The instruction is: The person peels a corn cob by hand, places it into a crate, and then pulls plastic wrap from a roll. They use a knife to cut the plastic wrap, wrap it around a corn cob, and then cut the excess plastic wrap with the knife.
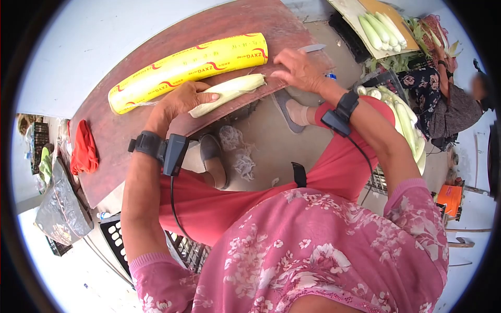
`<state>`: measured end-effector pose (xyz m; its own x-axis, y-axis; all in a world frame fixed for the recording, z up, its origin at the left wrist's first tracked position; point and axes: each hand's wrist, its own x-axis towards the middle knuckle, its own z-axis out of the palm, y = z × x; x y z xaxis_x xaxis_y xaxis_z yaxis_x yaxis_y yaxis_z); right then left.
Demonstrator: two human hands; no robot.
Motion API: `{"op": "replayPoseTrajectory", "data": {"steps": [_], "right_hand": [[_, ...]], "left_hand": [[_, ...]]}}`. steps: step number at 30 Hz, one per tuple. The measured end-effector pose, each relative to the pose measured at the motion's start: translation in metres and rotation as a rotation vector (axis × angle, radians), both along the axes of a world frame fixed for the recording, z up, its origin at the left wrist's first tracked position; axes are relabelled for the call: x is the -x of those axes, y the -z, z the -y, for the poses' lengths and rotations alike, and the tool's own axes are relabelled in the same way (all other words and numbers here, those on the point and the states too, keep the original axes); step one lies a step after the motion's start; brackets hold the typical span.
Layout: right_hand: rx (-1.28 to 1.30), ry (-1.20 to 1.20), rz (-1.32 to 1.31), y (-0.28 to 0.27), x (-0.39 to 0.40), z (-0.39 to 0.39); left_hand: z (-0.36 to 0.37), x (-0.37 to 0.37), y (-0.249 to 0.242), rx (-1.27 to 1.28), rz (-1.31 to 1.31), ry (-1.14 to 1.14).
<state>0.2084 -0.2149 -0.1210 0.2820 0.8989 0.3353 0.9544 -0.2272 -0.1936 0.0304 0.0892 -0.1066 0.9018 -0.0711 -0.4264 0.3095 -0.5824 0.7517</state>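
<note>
A pale husked ear of corn (235, 93) lies near the front edge of the reddish table, with clear film along its side. My left hand (182, 100) grips its left end, thumb across the top, the other fingers beside the roll. Just beyond the corn is a large yellow roll of plastic wrap (190, 68) with red lettering. Past the corn's right end, my right hand (298, 70) hovers with fingers loosely bent and apart, holding nothing visible. Beside its fingers a knife (313, 48) lies at the table's right edge, its handle hidden.
Ears of corn (383, 32) lie on a board at upper right, and more fill a crate (407, 120) at my right. Another person (459, 112) sits beyond it. A red cloth (83, 148) hangs at the table's left end. Crumpled plastic (242, 161) lies on the floor.
</note>
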Motion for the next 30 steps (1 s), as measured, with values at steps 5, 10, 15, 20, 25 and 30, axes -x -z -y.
{"op": "replayPoseTrajectory", "data": {"steps": [5,10,15,20,25,30], "right_hand": [[-0.118,-0.068,-0.205,0.003,0.061,-0.019],[-0.129,0.105,-0.129,0.015,0.075,-0.034],[-0.200,-0.026,-0.185,0.020,0.068,-0.026],[-0.199,0.027,-0.472,0.020,0.065,-0.020],[-0.140,0.059,-0.472,0.013,0.054,-0.013],[-0.151,0.009,-0.377,0.007,0.054,-0.014]], "left_hand": [[0.000,-0.004,-0.003,-0.031,-0.025,0.055],[-0.001,-0.007,-0.003,-0.054,-0.050,0.037],[-0.003,-0.008,0.004,-0.055,-0.052,0.021],[-0.002,-0.007,0.001,-0.039,-0.035,0.047],[0.001,-0.008,-0.001,-0.051,-0.031,0.054],[-0.002,-0.006,0.002,-0.015,-0.013,0.078]]}}
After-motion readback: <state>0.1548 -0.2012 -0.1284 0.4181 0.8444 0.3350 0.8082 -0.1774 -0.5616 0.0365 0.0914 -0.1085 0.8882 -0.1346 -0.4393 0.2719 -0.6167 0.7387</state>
